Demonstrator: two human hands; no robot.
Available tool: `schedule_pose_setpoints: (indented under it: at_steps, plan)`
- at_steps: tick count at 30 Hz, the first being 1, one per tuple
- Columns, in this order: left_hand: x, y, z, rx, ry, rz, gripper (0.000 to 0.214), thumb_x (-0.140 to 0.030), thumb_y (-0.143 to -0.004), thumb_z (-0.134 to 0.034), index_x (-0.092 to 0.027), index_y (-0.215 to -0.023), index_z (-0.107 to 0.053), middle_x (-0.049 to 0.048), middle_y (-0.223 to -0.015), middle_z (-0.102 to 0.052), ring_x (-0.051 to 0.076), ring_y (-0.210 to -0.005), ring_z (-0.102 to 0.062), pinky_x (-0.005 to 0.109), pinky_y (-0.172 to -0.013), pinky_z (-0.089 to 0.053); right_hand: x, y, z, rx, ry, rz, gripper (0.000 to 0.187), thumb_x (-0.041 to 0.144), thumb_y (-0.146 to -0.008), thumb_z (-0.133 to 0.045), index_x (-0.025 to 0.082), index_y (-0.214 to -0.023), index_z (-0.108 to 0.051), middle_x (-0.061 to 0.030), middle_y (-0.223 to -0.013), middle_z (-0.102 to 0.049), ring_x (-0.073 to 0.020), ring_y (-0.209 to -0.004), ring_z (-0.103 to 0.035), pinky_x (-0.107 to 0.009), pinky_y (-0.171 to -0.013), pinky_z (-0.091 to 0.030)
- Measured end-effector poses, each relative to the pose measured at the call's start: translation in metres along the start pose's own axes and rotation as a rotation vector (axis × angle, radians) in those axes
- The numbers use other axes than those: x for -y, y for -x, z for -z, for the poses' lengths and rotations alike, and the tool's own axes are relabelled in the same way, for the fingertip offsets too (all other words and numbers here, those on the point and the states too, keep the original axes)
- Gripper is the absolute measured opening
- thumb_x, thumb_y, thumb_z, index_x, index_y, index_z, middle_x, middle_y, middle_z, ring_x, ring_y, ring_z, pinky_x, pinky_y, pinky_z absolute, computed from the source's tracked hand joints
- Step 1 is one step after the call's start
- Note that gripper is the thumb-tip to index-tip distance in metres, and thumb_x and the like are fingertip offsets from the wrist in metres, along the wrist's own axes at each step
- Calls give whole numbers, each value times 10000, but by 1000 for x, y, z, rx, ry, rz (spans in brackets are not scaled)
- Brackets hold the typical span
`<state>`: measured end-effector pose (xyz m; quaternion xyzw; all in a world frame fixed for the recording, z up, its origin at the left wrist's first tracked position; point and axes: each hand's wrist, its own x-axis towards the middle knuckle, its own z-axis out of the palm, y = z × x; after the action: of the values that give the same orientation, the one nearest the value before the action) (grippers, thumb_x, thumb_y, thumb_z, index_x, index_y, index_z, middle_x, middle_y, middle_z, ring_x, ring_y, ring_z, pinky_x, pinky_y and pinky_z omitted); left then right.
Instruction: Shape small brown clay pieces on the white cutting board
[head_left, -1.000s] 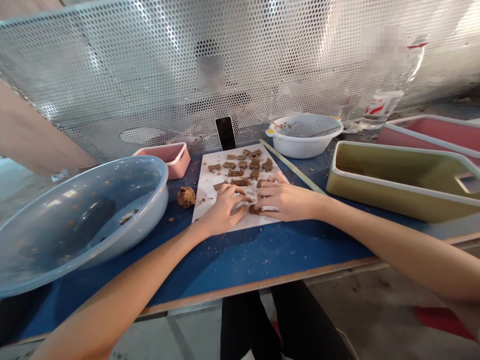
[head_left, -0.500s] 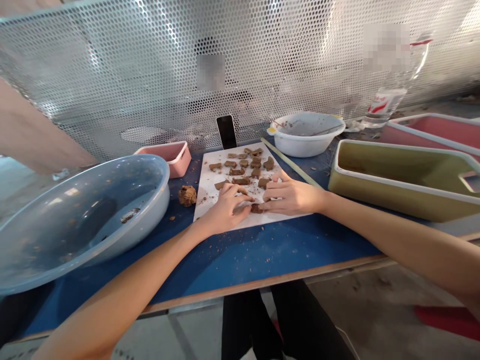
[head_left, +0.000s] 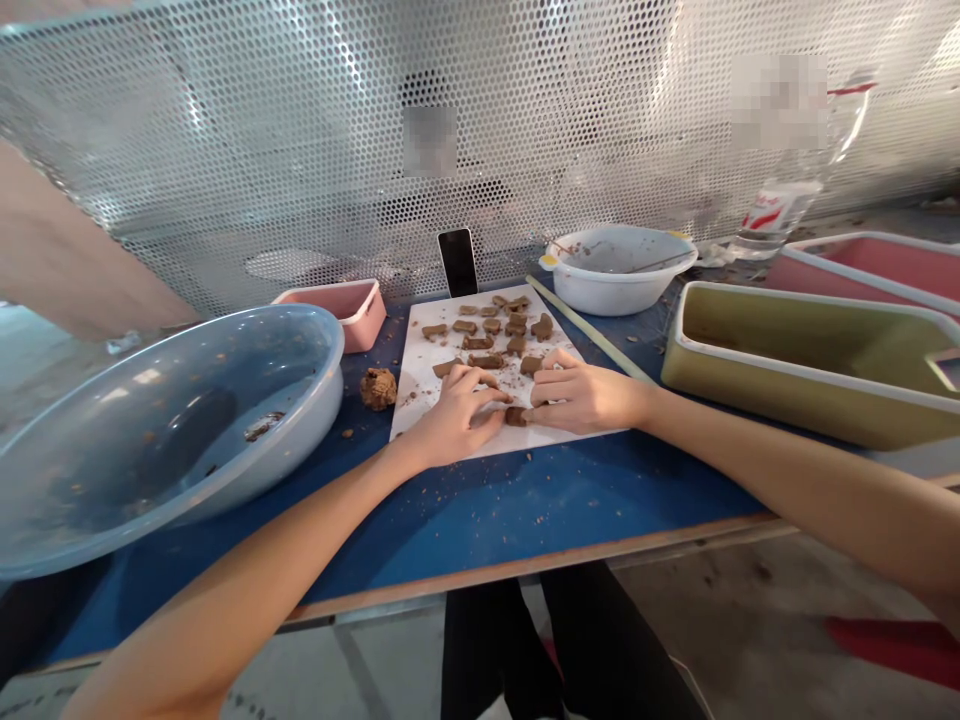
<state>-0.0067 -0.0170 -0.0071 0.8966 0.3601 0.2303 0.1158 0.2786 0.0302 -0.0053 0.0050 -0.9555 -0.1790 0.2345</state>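
A white board lies on the blue table with several small brown clay shapes in rows on its far half. My left hand and my right hand rest on the board's near half, fingertips meeting. Between them sits a small brown clay piece, pinched by the curled fingers of both hands. A rough ball of brown clay lies on the table just left of the board.
A large pale blue basin fills the left. A pink tub, a dark phone and a white bowl stand at the back against the perforated metal screen. A yellow-green tray and pink tray sit right.
My right hand has drawn its fingers in slightly and now shows the clay piece between the two hands. The view has shifted a little; the other shapes have not moved.
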Motion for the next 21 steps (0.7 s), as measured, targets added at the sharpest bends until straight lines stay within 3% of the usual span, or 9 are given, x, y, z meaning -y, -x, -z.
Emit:
schedule_pose_setpoints:
  at_steps: [6,21]
  plan:
    - [0,0,-1,3,-16,3,243,-336,-1094,-589,-254,-1233,-771,114,-1284,-622,327,-1311,-495,572,-1190,-451,2,-1,-2,-38,-32,-106,245,340,-1160,-569,197,-1219,-760,-44,-961,-705,-191,-899,-600,-379,-924,-338]
    - [-2,0,1,15,-14,18,251,-331,-1078,-581,-261,-1224,-773,113,-1282,-625,332,-1299,-493,598,-1192,-448,3,-2,-2,-49,-32,-104,243,284,-1165,-552,224,-1177,-788,-26,-928,-668,-179,-865,-554,-377,-931,-291]
